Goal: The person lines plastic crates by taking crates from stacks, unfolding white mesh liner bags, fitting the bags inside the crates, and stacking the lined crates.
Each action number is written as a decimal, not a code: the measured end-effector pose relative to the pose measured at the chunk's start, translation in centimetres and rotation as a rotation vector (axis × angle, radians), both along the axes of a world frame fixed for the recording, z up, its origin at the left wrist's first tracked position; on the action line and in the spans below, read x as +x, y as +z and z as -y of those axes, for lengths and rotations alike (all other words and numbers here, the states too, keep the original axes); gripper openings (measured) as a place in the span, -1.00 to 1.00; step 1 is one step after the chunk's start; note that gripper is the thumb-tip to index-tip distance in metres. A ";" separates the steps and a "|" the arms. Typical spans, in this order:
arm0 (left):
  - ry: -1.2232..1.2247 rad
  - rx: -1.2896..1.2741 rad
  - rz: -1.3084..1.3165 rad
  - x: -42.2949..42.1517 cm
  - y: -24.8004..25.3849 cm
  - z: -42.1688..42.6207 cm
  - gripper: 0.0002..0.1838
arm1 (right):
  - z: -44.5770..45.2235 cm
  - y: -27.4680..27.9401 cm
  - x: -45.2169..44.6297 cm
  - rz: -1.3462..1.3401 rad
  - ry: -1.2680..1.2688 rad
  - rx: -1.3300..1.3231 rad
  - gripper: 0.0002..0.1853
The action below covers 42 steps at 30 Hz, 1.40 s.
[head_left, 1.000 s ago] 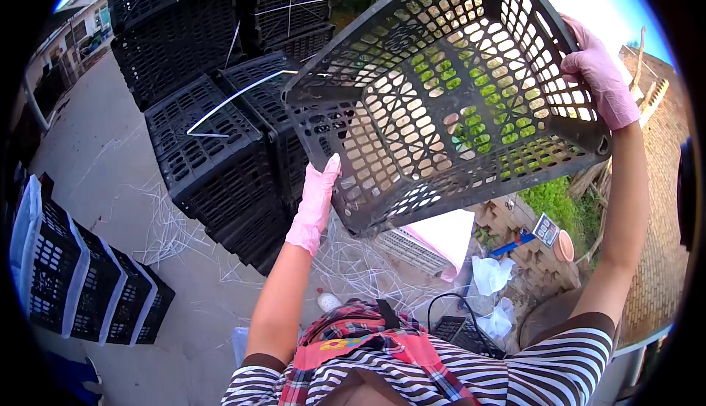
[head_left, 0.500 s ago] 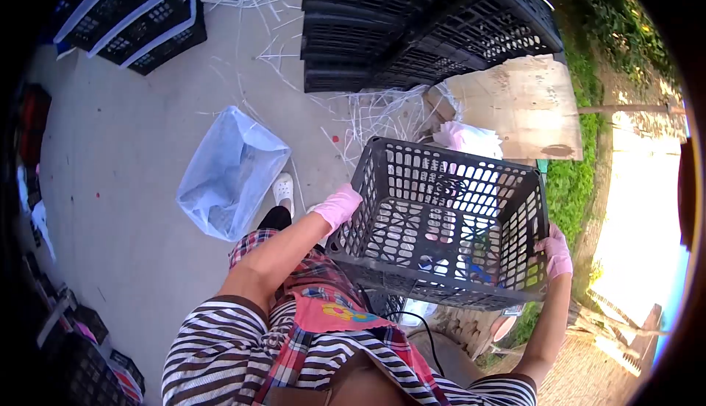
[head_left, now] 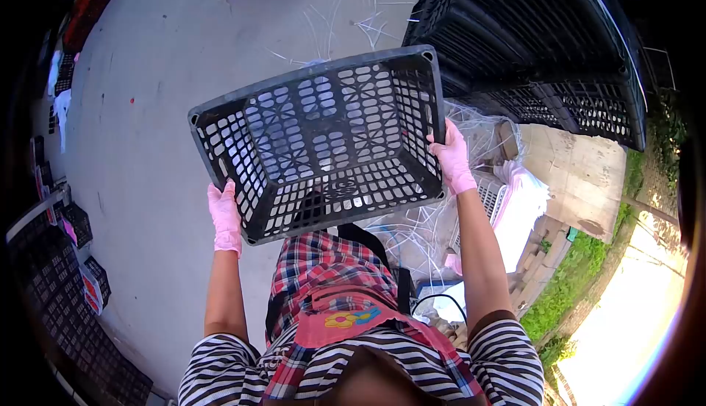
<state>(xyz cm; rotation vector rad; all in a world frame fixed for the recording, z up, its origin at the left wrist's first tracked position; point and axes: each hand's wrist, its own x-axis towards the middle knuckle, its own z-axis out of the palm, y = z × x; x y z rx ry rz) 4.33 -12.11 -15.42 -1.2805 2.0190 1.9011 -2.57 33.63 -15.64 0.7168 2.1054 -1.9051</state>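
Observation:
A black plastic crate (head_left: 334,193) with slotted walls is held up in front of my body, tilted so that its inside faces me. My left hand (head_left: 225,215), in a pink glove, grips the crate's left end wall near the handle slot. On the opposite end, my right hand (head_left: 452,157), also gloved in pink, has its fingers hooked through the wall. Nothing solid lies inside the crate; the floor shows through its slots. The clear plastic bag on the floor is mostly hidden behind the crate.
Tall stacks of black crates (head_left: 529,45) stand at the upper right, beside a wooden board (head_left: 573,174). White strips (head_left: 412,240) litter the concrete floor (head_left: 147,156). White plastic sheets (head_left: 521,207) lie to the right. More crates line the left edge (head_left: 55,296).
The crate has swung from my right side to in front of me, over the floor bag, and tipped upright. My view has turned left. Both hands keep their hold on its ends.

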 end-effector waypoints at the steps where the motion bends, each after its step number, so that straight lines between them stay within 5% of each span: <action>1: 0.047 -0.059 0.027 -0.3 0.5 0.3 -0.72 | 0.9 -1.9 -2.9 -0.020 0.073 -0.035 -0.38; 3: 0.272 -0.161 -0.020 -0.7 -0.6 1.7 -0.68 | 4.0 -6.4 -8.0 -0.072 0.295 0.116 -0.30; 5: 0.237 -0.151 0.012 0.8 -4.5 5.0 -0.64 | 6.6 -9.4 -11.7 -0.107 0.425 0.206 -0.28; 9: 0.229 -0.096 0.238 2.3 -9.7 5.6 -0.27 | 7.9 -13.8 -13.7 -0.046 0.496 0.250 -0.28; 12: 0.271 -0.074 0.339 2.4 -11.9 6.3 -0.27 | 9.3 -13.8 -13.7 0.027 0.456 0.217 -0.29; 19: 0.217 0.017 0.402 -0.1 -7.8 5.4 -0.35 | 10.8 -11.6 -13.2 0.163 0.287 0.100 -0.32; 21: 0.310 -0.171 0.420 0.1 -8.0 4.8 -0.38 | 10.9 -10.5 -13.1 0.175 0.315 0.090 -0.27; 23: 0.323 -0.024 0.325 -0.6 -8.9 6.3 -0.36 | 12.3 -9.0 -14.1 0.190 0.281 0.116 -0.25; 25: 0.187 -0.065 0.406 -0.3 -7.6 6.1 -0.32 | 12.2 -8.6 -14.0 0.176 0.327 0.060 -0.26; 28: 0.135 -0.288 0.447 1.6 -10.3 5.1 -0.54 | 9.7 -12.1 -12.9 0.143 0.400 0.263 -0.32; 32: 0.064 -0.362 0.549 0.4 -9.1 5.2 -0.68 | 10.7 -11.0 -13.3 0.144 0.435 0.135 -0.23; 39: 0.094 -0.322 0.423 0.2 -8.6 6.1 -0.59 | 8.3 -13.8 -13.7 0.034 0.688 0.541 -0.14; 42: 0.015 -0.621 0.426 2.1 -9.2 5.7 -0.23 | 10.9 -11.7 -13.2 0.144 0.566 0.430 0.00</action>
